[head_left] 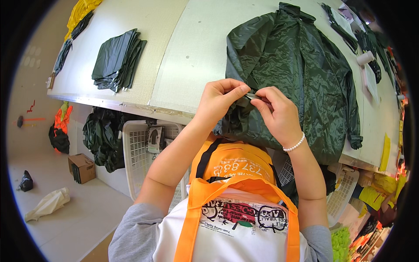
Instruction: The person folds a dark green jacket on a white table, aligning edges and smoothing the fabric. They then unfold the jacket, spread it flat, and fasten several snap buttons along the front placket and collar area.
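A dark green, shiny jacket [305, 83] with a collar and long sleeves lies spread on the table in front of me, its hem hanging over the near edge. My left hand [222, 98] is closed in a pinch on dark green fabric at the jacket's left side. Close beside it, my right hand [279, 114] is also pinched, its fingertips almost meeting the left ones. Something small and silvery shows between the two hands, too small to name. Part of the jacket below the fingers is bunched up.
A stack of folded dark green pieces [118, 60] lies on the pale table [174, 56] to the left. Below the edge stand a white plastic basket [133, 153] and a cardboard box [82, 167]. Dark garments [104, 137] hang nearby. A white spool [365, 58] stands at right.
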`<state>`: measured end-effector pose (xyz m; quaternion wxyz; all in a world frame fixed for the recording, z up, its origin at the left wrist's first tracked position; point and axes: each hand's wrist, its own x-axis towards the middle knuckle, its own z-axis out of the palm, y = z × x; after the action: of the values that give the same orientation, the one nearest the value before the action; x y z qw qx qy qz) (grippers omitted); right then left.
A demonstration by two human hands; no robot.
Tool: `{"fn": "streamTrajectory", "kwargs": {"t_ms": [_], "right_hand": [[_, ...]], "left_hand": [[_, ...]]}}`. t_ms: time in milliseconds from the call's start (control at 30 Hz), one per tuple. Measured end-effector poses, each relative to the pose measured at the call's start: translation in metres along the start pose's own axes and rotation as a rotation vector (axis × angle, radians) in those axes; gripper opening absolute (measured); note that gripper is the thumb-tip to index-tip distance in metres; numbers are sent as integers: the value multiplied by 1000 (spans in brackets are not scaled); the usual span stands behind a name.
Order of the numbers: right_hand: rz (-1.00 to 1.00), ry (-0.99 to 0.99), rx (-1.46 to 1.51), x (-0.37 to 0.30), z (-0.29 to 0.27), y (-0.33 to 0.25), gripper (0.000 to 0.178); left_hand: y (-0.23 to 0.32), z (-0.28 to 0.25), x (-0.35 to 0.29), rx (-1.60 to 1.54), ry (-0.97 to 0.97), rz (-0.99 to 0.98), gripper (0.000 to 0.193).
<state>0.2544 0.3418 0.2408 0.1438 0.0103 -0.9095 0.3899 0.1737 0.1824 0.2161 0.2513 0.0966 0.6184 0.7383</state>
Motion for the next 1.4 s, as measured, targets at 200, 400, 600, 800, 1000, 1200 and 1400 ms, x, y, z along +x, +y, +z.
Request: {"fn": "streamTrajectory", "kwargs": {"t_ms": [200,400,600,800,1000,1200,1400], "right_hand": [[6,-29,-1,2,1,1,17],[250,-116,591,8,8,21,22],[408,-69,754,11,15,34,9],[424,-66,807,13,11,36,9],[412,-172,807,16,14,33,10],[226,55,618,17,17,5,16],[-62,44,137,4,-4,-8,24]], "left_hand": [[-1,-4,-1,8,-2,-2,17],[0,-7,-1,-46,-9,-21,16],[10,-26,-12,42,158,224,13],[4,-95,-57,1095,-343,-704,29],[-2,-71,-35,564,-40,258,34],[1,-35,1,-132,-243,-85,23],[11,-22,0,-135,-157,-30,19]]}}
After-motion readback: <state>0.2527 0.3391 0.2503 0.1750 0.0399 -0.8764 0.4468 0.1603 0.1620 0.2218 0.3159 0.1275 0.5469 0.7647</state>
